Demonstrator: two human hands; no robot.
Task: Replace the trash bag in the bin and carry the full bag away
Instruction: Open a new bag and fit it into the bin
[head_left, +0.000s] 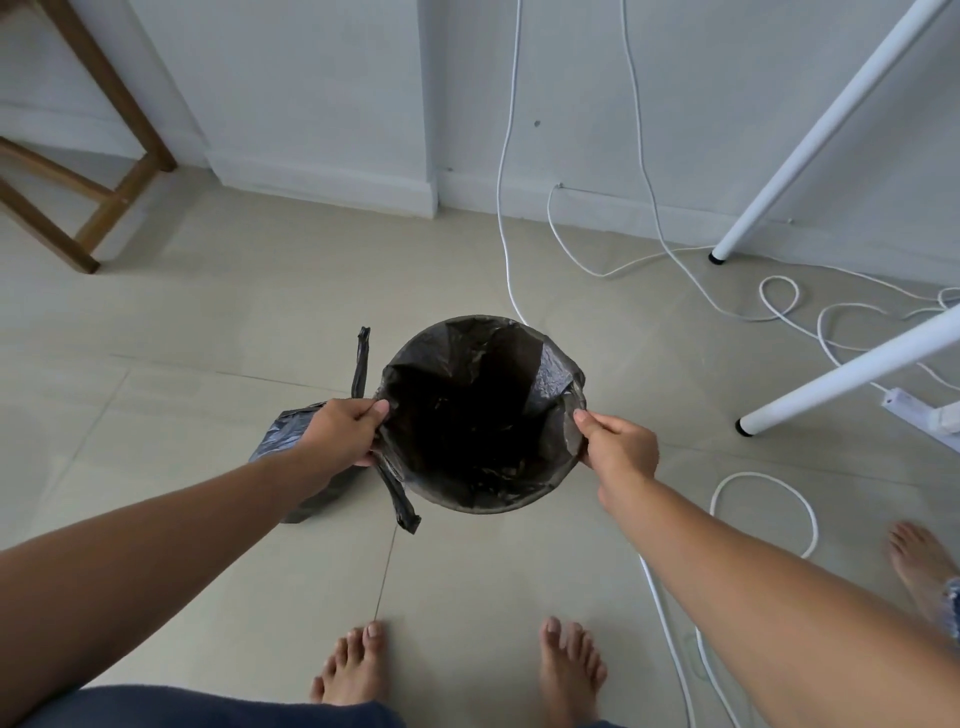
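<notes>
- The full bag (306, 457) lies on the floor just left of the bin (483, 499), so it looks like it is out but not yet carried away.
- The left hand (343, 431) pinches the new bag (550, 379) at the bin's left rim.
- The new bag lines the bin and looks nearly fitted.
- The right hand (615, 439) pinches it at the right rim.
- Both arms reach down, hands apart.
</notes>
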